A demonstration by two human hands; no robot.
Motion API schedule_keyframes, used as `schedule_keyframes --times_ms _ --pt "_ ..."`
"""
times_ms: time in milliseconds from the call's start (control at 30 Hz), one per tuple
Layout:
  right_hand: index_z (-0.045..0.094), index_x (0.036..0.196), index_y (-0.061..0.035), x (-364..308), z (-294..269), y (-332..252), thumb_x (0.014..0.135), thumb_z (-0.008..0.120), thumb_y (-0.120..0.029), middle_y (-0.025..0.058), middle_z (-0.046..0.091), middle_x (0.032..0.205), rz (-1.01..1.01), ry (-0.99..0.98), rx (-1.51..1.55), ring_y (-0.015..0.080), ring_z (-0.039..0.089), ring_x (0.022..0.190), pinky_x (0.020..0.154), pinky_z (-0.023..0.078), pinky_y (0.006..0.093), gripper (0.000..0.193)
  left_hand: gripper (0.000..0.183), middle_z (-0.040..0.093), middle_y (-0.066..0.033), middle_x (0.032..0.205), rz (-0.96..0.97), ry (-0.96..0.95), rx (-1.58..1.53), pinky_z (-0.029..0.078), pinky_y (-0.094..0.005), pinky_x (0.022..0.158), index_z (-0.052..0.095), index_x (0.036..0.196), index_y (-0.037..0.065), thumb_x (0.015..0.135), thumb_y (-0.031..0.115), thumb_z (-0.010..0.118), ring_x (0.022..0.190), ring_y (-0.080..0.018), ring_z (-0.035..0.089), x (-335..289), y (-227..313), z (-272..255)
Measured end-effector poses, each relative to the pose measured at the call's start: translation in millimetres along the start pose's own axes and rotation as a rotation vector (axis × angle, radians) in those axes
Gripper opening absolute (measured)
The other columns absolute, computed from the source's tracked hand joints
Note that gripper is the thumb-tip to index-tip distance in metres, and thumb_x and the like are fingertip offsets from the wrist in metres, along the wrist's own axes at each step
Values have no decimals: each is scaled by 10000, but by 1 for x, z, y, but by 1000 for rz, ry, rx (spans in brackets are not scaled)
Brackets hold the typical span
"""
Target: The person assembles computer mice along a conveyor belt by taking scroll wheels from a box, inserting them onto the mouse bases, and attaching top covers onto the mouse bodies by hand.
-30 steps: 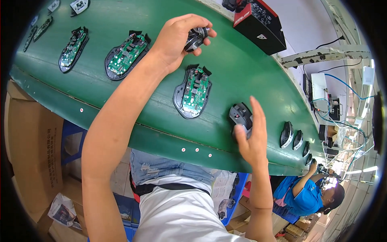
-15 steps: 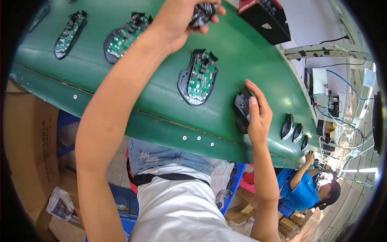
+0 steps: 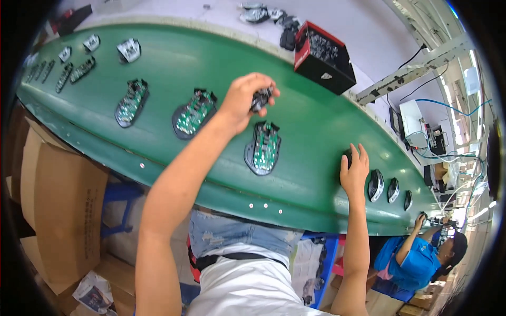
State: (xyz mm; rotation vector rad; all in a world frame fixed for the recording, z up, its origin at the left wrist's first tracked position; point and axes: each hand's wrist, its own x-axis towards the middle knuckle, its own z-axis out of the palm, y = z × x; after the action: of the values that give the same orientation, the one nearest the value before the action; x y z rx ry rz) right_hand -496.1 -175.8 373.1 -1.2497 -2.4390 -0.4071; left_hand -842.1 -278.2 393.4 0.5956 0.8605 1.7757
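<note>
My left hand is closed around small black plastic parts, raised over the green work surface. Just below it lies an opened computer mouse base with a green circuit board exposed. Two more such bases, a middle one and a left one, rest further left. On the right, my right hand grips a black computer mouse, its thumb and fingers on either side. Most of that mouse is hidden by the hand.
A black and red box full of small black parts stands beyond the belt. Mouse shells line up at right; white-labelled shells and several boards lie far left. A co-worker in blue sits at the far right.
The view has shifted, showing more of the far side. My right hand has carried the mouse right, toward the row of shells. My left hand, still holding the parts, has come nearer the closest circuit board.
</note>
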Motion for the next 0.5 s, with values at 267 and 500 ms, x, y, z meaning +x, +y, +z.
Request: schedule_keyframes --times_ms 267,500 --pt "648 1126 -86 69 -85 -166 780 744 -102 126 649 1101 -312 60 902 312 660 949 815 536 384 359 176 645 -79 855 -115 -27 -78 461 -260 459 606 970 41 945 204 543 674 -148 619 -12 -8 2" --pt "644 1018 -64 79 -49 -196 718 796 -182 85 626 1038 -385 -21 818 294 614 1002 829 522 397 357 208 608 -35 774 -178 71 -103 397 -261 439 635 927 79 953 259 534 553 -116 519 -7 -16 3"
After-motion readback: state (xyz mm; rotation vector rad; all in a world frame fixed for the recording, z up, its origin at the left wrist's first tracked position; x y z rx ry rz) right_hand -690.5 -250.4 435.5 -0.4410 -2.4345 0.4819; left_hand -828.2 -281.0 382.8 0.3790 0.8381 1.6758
